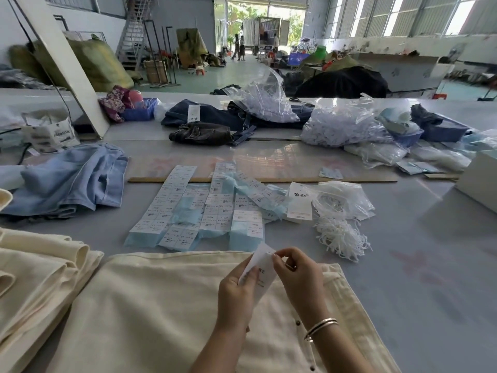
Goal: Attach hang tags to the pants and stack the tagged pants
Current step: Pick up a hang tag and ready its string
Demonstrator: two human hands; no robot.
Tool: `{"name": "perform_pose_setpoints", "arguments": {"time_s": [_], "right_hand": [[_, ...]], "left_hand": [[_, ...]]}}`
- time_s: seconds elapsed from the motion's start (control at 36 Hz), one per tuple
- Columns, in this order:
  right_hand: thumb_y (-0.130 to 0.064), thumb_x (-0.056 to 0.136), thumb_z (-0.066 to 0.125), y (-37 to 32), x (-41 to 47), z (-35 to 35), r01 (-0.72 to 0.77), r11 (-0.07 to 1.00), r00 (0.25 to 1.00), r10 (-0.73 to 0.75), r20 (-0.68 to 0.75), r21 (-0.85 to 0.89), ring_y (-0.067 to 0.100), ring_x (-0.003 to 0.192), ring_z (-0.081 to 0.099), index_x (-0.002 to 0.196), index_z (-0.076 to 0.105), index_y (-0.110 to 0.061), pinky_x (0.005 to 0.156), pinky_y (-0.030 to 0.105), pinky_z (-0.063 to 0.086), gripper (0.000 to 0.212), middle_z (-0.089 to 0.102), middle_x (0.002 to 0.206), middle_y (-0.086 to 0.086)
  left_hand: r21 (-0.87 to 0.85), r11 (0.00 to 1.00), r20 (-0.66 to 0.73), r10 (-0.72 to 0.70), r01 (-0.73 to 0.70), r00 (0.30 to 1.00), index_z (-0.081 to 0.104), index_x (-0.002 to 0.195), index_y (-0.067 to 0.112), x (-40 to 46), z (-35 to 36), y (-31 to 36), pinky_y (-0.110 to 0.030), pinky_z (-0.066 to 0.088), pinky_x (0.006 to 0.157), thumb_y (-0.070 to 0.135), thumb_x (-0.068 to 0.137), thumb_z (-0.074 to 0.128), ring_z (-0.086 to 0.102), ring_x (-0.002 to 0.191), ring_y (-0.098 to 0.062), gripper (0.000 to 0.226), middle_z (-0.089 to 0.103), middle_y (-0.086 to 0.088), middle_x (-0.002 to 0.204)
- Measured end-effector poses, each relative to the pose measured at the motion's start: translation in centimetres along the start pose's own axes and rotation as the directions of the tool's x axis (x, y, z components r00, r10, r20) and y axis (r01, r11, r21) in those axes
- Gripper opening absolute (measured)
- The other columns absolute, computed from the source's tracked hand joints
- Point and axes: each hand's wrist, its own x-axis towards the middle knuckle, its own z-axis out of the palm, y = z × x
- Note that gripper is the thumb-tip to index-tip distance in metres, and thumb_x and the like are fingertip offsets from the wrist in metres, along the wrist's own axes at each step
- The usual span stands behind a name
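Cream pants [150,305] lie flat on the table right in front of me. Above them my left hand [236,289] holds a white hang tag [262,265] from its left side. My right hand [298,273] pinches the tag's upper right edge with thumb and fingertips. A stack of folded cream pants [40,270] sits at the left. Sheets of label stickers [204,211] spread out beyond the pants. A pile of white hang tags [300,201] and a loose bundle of white strings [340,238] lie to the right.
Light blue jeans [70,179] lie at the left, dark jeans [215,122] at the back. Clear bags of white strings [347,122] and blue baskets [430,130] crowd the back right. A white box [481,179] stands at the right edge. A wooden ruler [349,180] crosses the table.
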Motion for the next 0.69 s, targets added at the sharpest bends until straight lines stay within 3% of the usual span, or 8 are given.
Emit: {"name": "perform_pose_setpoints", "arguments": {"time_s": [0.14, 0.25, 0.44, 0.56, 0.69], "right_hand": [[-0.012, 0.078, 0.072, 0.22, 0.16, -0.02, 0.002, 0.999, 0.999, -0.004, -0.038, -0.032, 0.005, 0.047, 0.042, 0.062, 0.056, -0.035, 0.047, 0.014, 0.033, 0.032, 0.045, 0.043, -0.014], [-0.013, 0.078, 0.071, 0.26, 0.07, -0.21, 0.022, 0.997, 0.999, -0.024, -0.022, -0.078, 0.006, 0.048, 0.043, 0.063, 0.055, -0.034, 0.048, 0.016, 0.032, 0.031, 0.043, 0.044, -0.012], [-0.016, 0.078, 0.071, 0.04, -0.15, -0.30, 0.053, 0.992, 0.999, -0.052, 0.014, -0.113, 0.004, 0.046, 0.039, 0.066, 0.057, -0.032, 0.051, 0.025, 0.036, 0.025, 0.043, 0.045, -0.014], [-0.016, 0.079, 0.071, 0.13, -0.15, -0.30, 0.044, 0.992, 0.999, -0.043, 0.012, -0.117, 0.004, 0.046, 0.041, 0.067, 0.056, -0.032, 0.049, 0.020, 0.034, 0.025, 0.044, 0.046, -0.013], [-0.017, 0.078, 0.070, 0.18, -0.19, -0.26, 0.021, 0.991, 1.000, -0.023, -0.019, -0.134, 0.004, 0.049, 0.046, 0.065, 0.054, -0.034, 0.048, 0.018, 0.035, 0.027, 0.048, 0.049, -0.012]], "left_hand": [[0.010, 1.000, 0.017, 0.029, -0.029, 0.999, 0.071, 0.107, 0.025, -0.10, -0.18, 0.02, -0.024, 0.052, 0.077, 0.012, 0.092, 0.061, 0.069, 0.090, -0.014, 0.022, 0.075, 0.003, 0.097], [0.021, 0.999, 0.013, 0.047, -0.048, 0.999, 0.069, 0.099, 0.035, -0.11, -0.15, 0.19, -0.012, 0.050, 0.066, 0.012, 0.092, 0.062, 0.068, 0.080, -0.001, 0.025, 0.074, 0.012, 0.090], [0.006, 0.997, 0.031, 0.077, -0.077, 0.997, 0.071, 0.105, 0.030, -0.41, -0.08, 0.34, -0.014, 0.052, 0.074, 0.010, 0.091, 0.062, 0.069, 0.087, -0.004, 0.026, 0.074, 0.013, 0.094], [0.019, 0.995, 0.067, 0.101, -0.103, 0.993, 0.071, 0.093, 0.041, -0.72, -0.18, 0.58, -0.012, 0.051, 0.069, 0.012, 0.091, 0.062, 0.069, 0.086, -0.002, 0.031, 0.074, 0.015, 0.092], [0.009, 0.994, 0.106, 0.108, -0.110, 0.988, 0.073, 0.091, 0.041, -1.00, -0.42, 0.68, -0.009, 0.049, 0.068, 0.012, 0.092, 0.061, 0.069, 0.089, 0.000, 0.031, 0.074, 0.016, 0.093]]}}
